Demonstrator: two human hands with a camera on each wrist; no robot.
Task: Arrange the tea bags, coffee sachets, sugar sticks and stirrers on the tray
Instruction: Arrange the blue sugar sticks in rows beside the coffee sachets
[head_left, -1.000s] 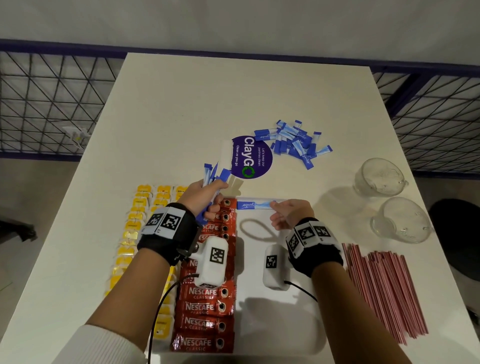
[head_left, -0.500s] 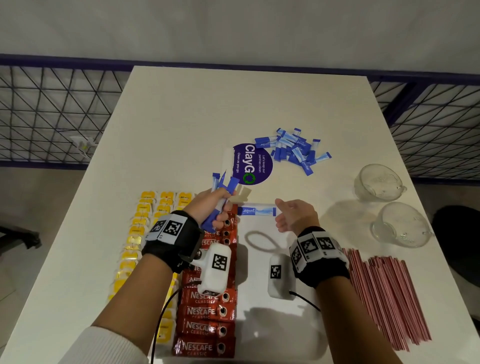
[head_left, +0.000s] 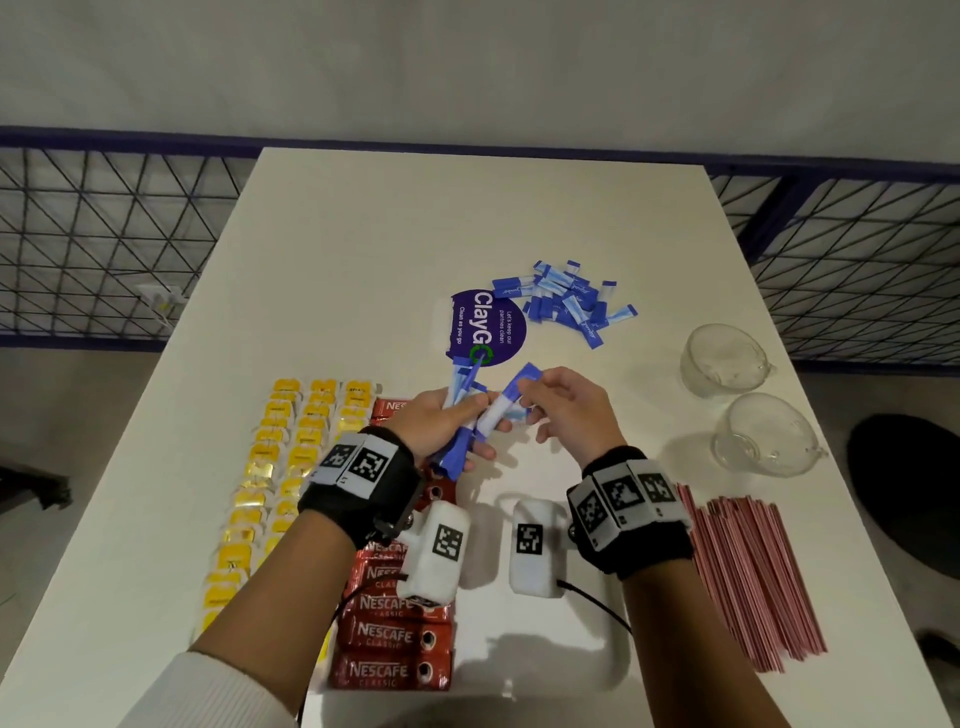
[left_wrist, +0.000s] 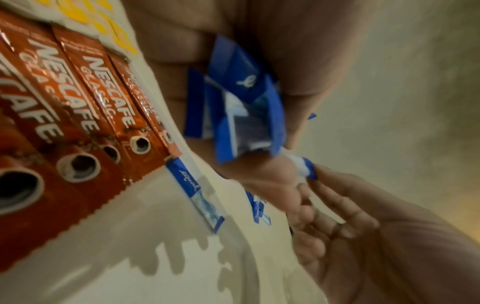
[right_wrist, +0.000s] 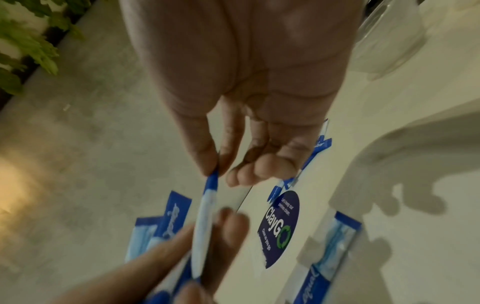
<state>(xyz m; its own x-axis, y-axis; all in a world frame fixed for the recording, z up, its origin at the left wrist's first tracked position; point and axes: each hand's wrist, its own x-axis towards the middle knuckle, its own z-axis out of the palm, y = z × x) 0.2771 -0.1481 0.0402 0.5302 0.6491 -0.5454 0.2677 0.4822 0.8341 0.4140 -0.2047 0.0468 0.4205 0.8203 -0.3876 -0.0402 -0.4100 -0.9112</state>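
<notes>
Since the earlier frame, one sugar stick (head_left: 501, 405) has been pinched by the right hand (head_left: 566, 410) from the bundle (head_left: 460, 415) gripped in the left hand (head_left: 436, 421), presumably for laying on the tray (head_left: 519, 478) beside the coffee sachets (head_left: 395, 639).

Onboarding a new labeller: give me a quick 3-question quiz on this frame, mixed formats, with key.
1. True or false: the left hand grips a bundle of blue sugar sticks.
2. Multiple choice: the right hand pinches
A) a stirrer
B) a coffee sachet
C) one end of a single sugar stick
3. Fill in: the red stirrers lie to the ____ of the coffee sachets in the head view.

Key: 1 true; 2 C; 3 right
</notes>
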